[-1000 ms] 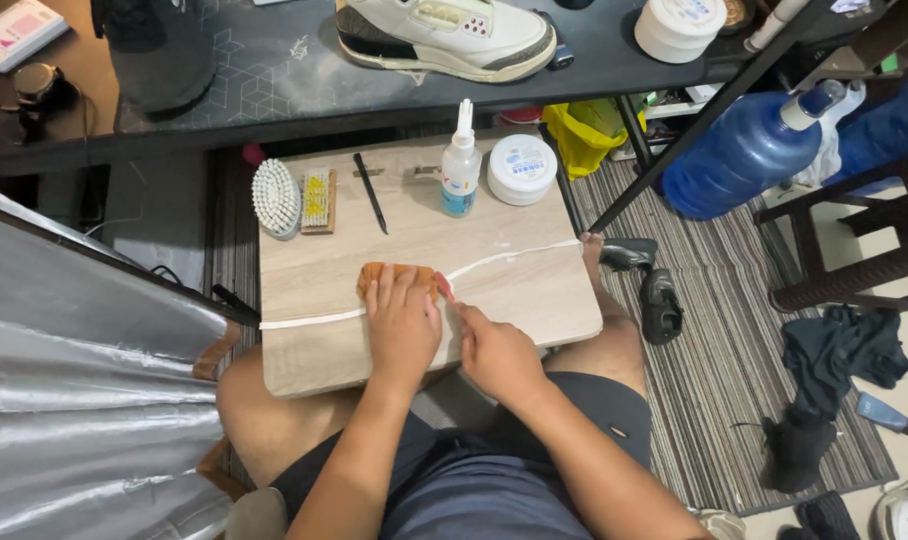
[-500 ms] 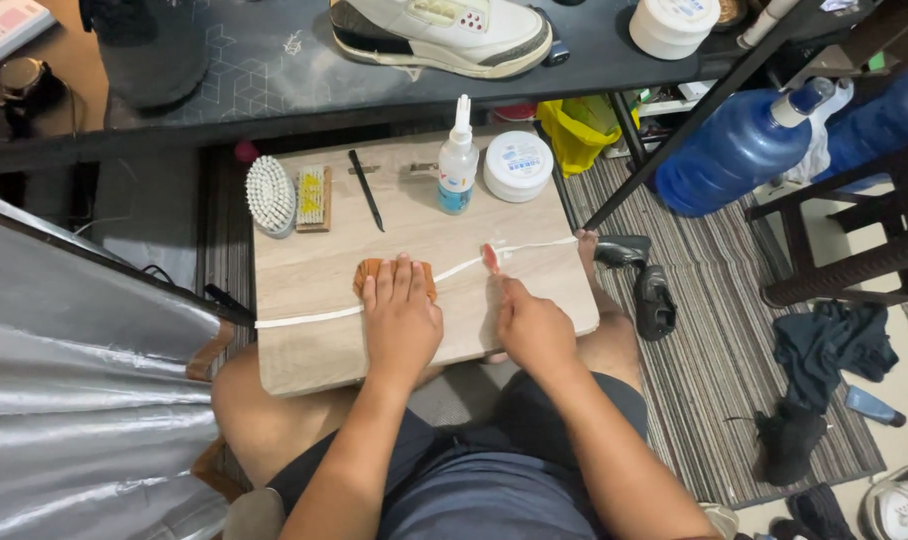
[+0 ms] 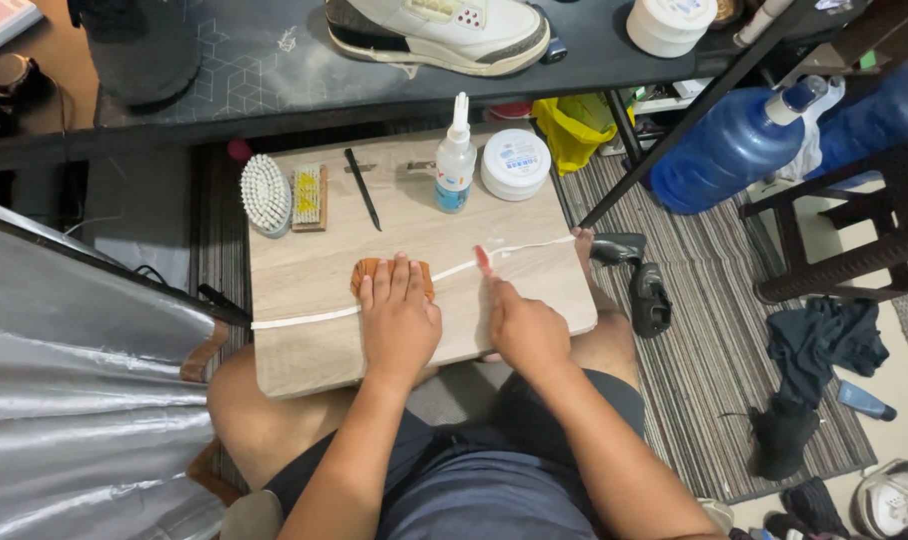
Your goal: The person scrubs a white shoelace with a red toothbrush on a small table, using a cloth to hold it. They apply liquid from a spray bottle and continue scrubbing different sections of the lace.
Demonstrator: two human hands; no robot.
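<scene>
Left hand [image 3: 399,315] presses flat, fingers spread, on an orange-brown cloth [image 3: 367,273] at the centre of the frame, pinning a white shoelace [image 3: 304,319] beneath it against a pale wooden board [image 3: 304,365] that rests across the seated person's bare knees. Right hand [image 3: 526,330], just to the right, is narrowed with fingers drawn together on a small pink-tipped tool [image 3: 484,260] laid on the lace; exactly how it grips cannot be told. The lace runs in a shallow diagonal across the board, from its left edge up toward the right edge.

Along the board's far edge, from left to right, stand a white oval brush [image 3: 266,193], a small wooden brush with yellow bristles [image 3: 308,195], a thin black stick [image 3: 363,189], a clear squeeze bottle with blue liquid [image 3: 455,160] and a white round tub [image 3: 515,164].

Above them, across the top of the frame, a dark desk [image 3: 244,70] carries a white and grey sneaker [image 3: 439,30] and a second white tub [image 3: 670,22]. Large blue water bottles [image 3: 734,150] lie at upper right beside a dark stool [image 3: 854,230]. A grey striped rug [image 3: 704,360] covers the floor on the right, strewn with a dark garment [image 3: 824,340] and black shoes [image 3: 649,295]. Silvery fabric [image 3: 64,400] fills the lower left.
</scene>
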